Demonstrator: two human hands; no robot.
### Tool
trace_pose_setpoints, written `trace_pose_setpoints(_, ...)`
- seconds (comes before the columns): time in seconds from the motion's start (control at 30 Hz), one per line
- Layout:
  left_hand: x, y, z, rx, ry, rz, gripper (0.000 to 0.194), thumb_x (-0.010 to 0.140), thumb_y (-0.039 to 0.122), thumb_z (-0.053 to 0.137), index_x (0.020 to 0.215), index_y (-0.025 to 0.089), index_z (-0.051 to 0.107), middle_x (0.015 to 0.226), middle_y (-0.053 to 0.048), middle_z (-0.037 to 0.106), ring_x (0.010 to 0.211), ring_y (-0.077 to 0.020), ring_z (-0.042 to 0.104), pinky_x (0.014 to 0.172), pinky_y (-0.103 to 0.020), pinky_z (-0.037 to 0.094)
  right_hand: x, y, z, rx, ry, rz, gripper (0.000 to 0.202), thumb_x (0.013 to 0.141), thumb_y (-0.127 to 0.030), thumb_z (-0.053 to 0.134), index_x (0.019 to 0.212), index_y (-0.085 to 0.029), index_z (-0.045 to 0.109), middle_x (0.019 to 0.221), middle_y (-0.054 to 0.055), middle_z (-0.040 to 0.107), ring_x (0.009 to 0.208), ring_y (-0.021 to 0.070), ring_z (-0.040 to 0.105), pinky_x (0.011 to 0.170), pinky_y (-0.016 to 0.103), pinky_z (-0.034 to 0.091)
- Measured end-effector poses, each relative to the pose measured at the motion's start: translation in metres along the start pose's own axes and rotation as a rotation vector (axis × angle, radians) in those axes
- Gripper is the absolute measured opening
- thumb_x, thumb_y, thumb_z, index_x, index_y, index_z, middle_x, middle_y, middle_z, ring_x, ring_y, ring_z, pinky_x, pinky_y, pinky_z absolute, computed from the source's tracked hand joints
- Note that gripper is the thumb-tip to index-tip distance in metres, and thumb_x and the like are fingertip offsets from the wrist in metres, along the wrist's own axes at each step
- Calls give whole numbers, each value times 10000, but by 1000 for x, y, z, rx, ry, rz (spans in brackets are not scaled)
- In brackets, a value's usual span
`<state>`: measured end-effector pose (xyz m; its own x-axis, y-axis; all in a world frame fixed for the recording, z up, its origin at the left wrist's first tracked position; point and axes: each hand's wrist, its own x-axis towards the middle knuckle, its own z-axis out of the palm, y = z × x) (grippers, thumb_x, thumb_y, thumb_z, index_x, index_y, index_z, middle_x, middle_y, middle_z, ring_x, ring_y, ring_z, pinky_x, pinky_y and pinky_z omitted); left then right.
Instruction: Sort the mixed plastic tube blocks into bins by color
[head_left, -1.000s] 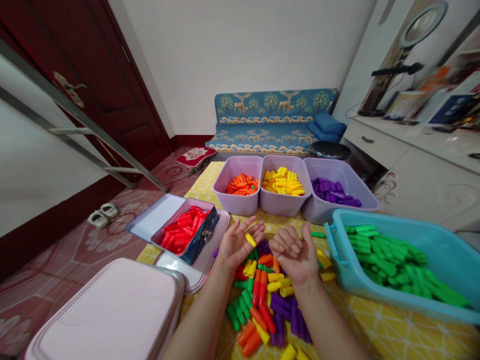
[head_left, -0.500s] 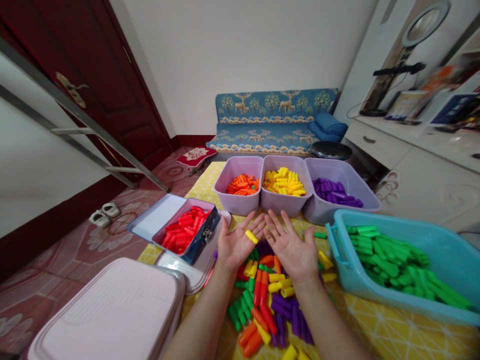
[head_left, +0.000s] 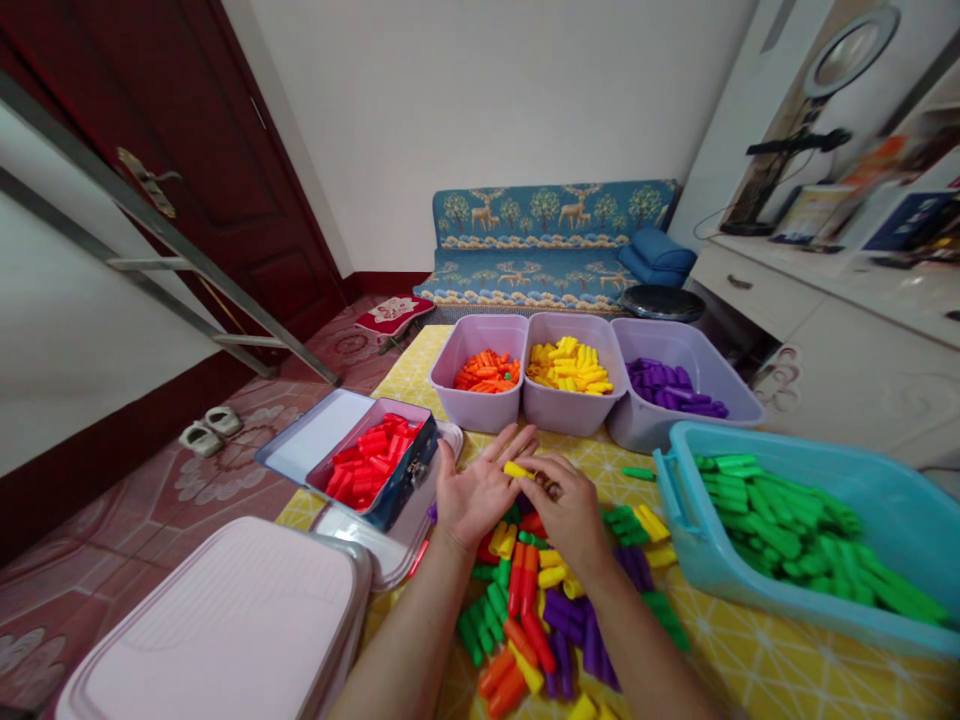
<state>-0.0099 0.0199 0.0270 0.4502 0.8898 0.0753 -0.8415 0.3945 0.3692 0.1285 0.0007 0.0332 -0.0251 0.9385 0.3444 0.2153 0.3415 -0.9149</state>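
R hand (head_left: 568,508) pinches yellow piece (head_left: 517,469) near its R end; long axis approx. crosswise, free end over L hand (head_left: 474,492), flat, palm up; contact w/ L unclear.

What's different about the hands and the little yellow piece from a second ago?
The right hand turned over and reached to the left hand; it now pinches the yellow piece, which lay on the left palm. The left hand stayed open; the teal bin stayed put.
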Motion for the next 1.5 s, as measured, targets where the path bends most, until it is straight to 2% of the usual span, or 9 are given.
trace_pose_setpoints(0.1, 2, 1, -8, -25, -5, 18, 854, 830, 733, 310, 1383, 93, 426, 1496, -164, 370, 1426, -267, 266, 1123, -380, 270, 5, -5, -16, 75, -62, 123, 181, 818, -331, 629, 927, -216, 718, 936, 62, 720, 826, 220, 651, 734, 338, 509)
trace_pose_setpoints(0.3, 5, -2, -22, -81, 67, 20, 688, 869, 626, 401, 1310, 112, 523, 1375, -165, 527, 1381, -267, 364, 1134, -410, 277, 11, -2, -59, -105, -428, 227, 98, 725, -281, 705, 751, -197, 748, 738, 37, 731, 684, 206, 651, 663, 328, 509)
trace_pose_setpoints(0.37, 6, -3, -22, -72, 72, -3, 655, 871, 607, 419, 1280, 113, 550, 1354, -171, 545, 1363, -276, 393, 1131, -420, 280, 13, -2, -64, -12, -253, 260, 138, 727, -317, 714, 791, -199, 747, 742, 42, 726, 685, 206, 656, 667, 337, 521)
trace_pose_setpoints(0.47, 6, -4, -21, -53, 62, -21, 624, 875, 598, 432, 1231, 109, 585, 1330, -183, 562, 1325, -293, 445, 1120, -428, 290, 17, -7, -61, 348, 197, 189, 321, 784, -366, 686, 1084, -251, 675, 1068, 57, 700, 961, 218, 664, 833, 364, 526)
trace_pose_setpoints(0.57, 6, -4, -17, 9, 69, -30, 566, 883, 559, 461, 1220, 123, 591, 1320, -179, 570, 1272, -297, 502, 1096, -431, 322, 19, -12, -57, 501, 289, 112, 447, 784, -347, 702, 1212, -305, 580, 1337, 49, 559, 1178, 230, 570, 938, 383, 489)
trace_pose_setpoints(0.87, 6, 5, -11, 835, 358, 200, 262, 736, 304, 733, 941, 142, 727, 906, -95, 709, 761, -185, 633, 717, -279, 472, 14, 21, -65, -349, -85, 231, 280, 766, -319, 617, 998, -172, 670, 1005, 111, 699, 859, 246, 652, 789, 396, 502)
trace_pose_setpoints(1.03, -3, 18, -25, 1281, 354, 309, 257, 586, 232, 817, 837, 204, 767, 848, -81, 674, 885, -268, 576, 885, -351, 417, 6, 12, -74, -808, -377, 270, 336, 673, -316, 711, 991, -209, 686, 1031, 94, 708, 937, 272, 649, 785, 359, 463)
trace_pose_setpoints(1.27, -10, 17, -27, 1589, 233, 185, 393, 527, 145, 772, 903, 260, 765, 955, -85, 630, 966, -315, 520, 1013, -422, 315, 0, 12, -71, -852, -541, 294, 434, 597, -236, 750, 1021, -256, 660, 989, 41, 717, 908, 241, 652, 723, 300, 428)
trace_pose_setpoints(1.5, -8, 8, -32, 1615, 129, 171, 465, 552, 162, 731, 997, 295, 735, 947, -72, 661, 1042, -335, 504, 1055, -423, 284, -2, 21, -41, -823, -456, 204, 510, 682, -206, 695, 1183, -240, 608, 1169, 87, 659, 1062, 258, 614, 872, 333, 419)
